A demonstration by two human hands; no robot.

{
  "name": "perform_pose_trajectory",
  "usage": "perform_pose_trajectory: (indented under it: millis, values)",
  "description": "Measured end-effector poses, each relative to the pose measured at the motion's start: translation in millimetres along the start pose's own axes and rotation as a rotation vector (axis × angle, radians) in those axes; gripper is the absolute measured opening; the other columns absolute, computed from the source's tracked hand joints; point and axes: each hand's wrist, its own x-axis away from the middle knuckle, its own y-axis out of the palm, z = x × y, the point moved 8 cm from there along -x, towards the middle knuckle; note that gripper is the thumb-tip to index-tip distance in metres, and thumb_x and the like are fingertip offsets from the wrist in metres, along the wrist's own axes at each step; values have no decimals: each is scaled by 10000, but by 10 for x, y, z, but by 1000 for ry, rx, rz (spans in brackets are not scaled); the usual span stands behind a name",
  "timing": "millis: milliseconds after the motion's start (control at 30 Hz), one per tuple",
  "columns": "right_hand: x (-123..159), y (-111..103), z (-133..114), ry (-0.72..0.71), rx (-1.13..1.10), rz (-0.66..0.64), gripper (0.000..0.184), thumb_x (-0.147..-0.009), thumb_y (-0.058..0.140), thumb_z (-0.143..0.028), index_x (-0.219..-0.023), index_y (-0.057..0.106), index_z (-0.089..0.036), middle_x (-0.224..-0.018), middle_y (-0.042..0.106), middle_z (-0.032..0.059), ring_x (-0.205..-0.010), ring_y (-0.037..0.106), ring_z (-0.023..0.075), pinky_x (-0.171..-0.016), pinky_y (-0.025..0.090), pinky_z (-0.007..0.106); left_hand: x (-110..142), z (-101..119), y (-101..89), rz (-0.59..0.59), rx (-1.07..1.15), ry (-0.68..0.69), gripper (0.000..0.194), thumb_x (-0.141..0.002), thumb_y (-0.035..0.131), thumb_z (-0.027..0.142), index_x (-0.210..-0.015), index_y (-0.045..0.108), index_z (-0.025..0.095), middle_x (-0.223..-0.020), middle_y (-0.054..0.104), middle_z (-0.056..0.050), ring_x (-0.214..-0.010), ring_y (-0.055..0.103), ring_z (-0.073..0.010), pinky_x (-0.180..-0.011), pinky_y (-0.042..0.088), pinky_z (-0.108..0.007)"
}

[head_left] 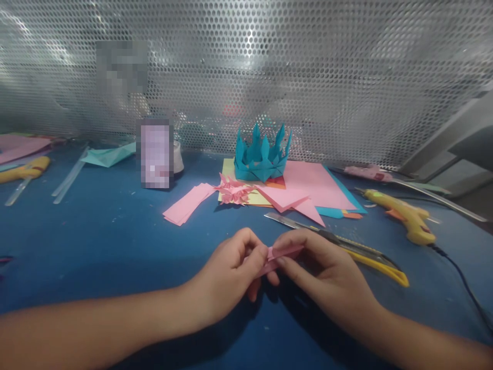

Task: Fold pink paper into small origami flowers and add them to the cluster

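Observation:
My left hand and my right hand meet over the blue table, both pinching one small folded pink paper strip between thumb and fingers. Just behind my right hand lie scissors with yellow handles. Farther back sit a stack of pink paper strips, a small folded pink paper piece and a blue folded paper crown on pink and coloured sheets.
A yellow glue gun with a black cord lies at the right, a pink one behind it. At the left are another yellow glue gun, clear glue sticks and teal paper. A perforated metal screen closes the back.

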Motion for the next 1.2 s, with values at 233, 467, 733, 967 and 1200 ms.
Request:
perform_pose_trajectory:
  millis: [233, 467, 733, 967, 1200]
  values:
    - [-38, 56, -30, 17, 24, -45, 54, -817, 546, -164, -802, 577, -206, -642, 635, -8, -591, 627, 121, -586, 510, 233, 2, -28, -8, 15, -39, -10, 245, -883, 441, 397, -768, 404, 184, -672, 622, 5, -405, 447, -44, -402, 310, -166]
    - [-36, 66, -8, 51, 38, -56, 54, -784, 548, -151, -781, 570, -201, -622, 609, -15, -558, 608, 123, -537, 489, 228, 37, 34, -2, 21, -132, 34, 207, -890, 434, 326, -739, 418, 187, -473, 472, 79, -387, 414, -47, -393, 305, -142]
    - [-46, 76, 19, 117, -83, -59, 69, -758, 551, -163, -817, 565, -197, -657, 585, -16, -543, 598, 113, -515, 498, 221, 36, -22, 36, -36, 51, 5, 265, -870, 452, 419, -770, 415, 176, -673, 604, 4, -455, 519, -60, -434, 396, -166]
    - [9, 129, 124, 166, -218, -88, 155, -768, 519, -102, -863, 522, -224, -647, 595, -38, -564, 626, 117, -549, 517, 229, 10, -38, 64, -72, 120, -87, 254, -860, 463, 412, -787, 433, 170, -668, 595, 5, -517, 580, -87, -497, 458, -203]
    - [16, 171, 118, 174, -263, -127, 121, -805, 507, -113, -843, 523, -227, -669, 598, -29, -578, 635, 131, -567, 529, 263, 4, -64, 75, -84, 100, -43, 268, -866, 457, 434, -819, 419, 173, -665, 584, 2, -545, 581, -100, -551, 486, -250]
